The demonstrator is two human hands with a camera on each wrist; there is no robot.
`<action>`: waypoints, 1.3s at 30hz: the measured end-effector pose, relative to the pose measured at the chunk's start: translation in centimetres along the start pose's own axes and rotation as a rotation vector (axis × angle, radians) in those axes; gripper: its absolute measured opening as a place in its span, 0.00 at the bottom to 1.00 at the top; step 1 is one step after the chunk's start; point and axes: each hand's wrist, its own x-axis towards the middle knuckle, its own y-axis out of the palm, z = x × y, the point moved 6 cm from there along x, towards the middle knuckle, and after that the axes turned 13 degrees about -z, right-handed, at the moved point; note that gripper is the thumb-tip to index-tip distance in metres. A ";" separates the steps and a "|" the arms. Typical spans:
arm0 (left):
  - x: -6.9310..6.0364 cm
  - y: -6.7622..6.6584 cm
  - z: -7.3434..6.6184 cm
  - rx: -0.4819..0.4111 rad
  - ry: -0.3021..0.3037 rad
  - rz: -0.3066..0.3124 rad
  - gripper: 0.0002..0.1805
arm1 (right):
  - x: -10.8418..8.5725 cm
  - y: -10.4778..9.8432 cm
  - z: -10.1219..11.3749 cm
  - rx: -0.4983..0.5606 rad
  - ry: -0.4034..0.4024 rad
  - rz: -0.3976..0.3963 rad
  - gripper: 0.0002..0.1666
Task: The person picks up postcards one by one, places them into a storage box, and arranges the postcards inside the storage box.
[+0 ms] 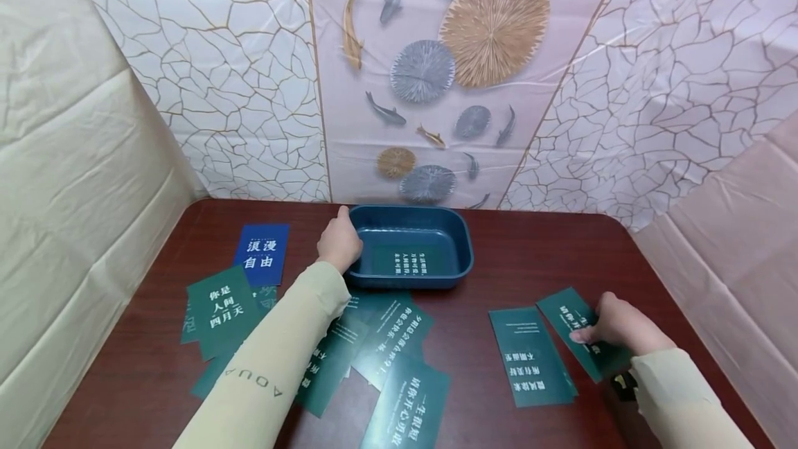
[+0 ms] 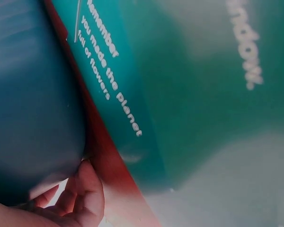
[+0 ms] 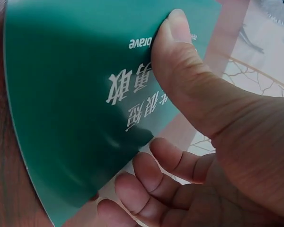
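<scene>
At the back middle of the table stands a dark blue plastic tray (image 1: pixel 469 248) with a green printed card (image 1: pixel 382 260) lying inside. My left hand (image 1: pixel 340 241) grips its left side; the left wrist view shows the curled fingers (image 2: pixel 89 194) against the tray wall. At the right, my right hand (image 1: pixel 618 324) pinches a green card (image 1: pixel 561 305) with white lettering. The thumb (image 3: pixel 180 61) lies across that card's face in the right wrist view, and the fingers are behind its edge. Just left of it, more green cards (image 1: pixel 530 338) lie in a small stack.
Several green cards (image 1: pixel 405 400) overlap in front of the tray, partly behind my left sleeve. At the left lies another pile of green cards (image 1: pixel 215 289), with a blue card (image 1: pixel 264 269) at its far side. Fabric walls (image 1: pixel 249 89) enclose the brown table (image 1: pixel 474 338).
</scene>
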 end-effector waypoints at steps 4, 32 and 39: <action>0.1 0.1 0.1 -0.005 0.001 -0.007 0.36 | 0.1 0.0 -0.2 0.011 0.022 0.004 0.53; 0.4 0.4 0.1 0.002 0.008 -0.007 0.36 | -1.0 -0.3 -0.5 0.010 -0.024 -0.070 0.57; 0.2 0.2 0.1 0.004 0.011 -0.012 0.35 | -1.5 -0.5 -0.8 0.051 -0.055 -0.123 0.58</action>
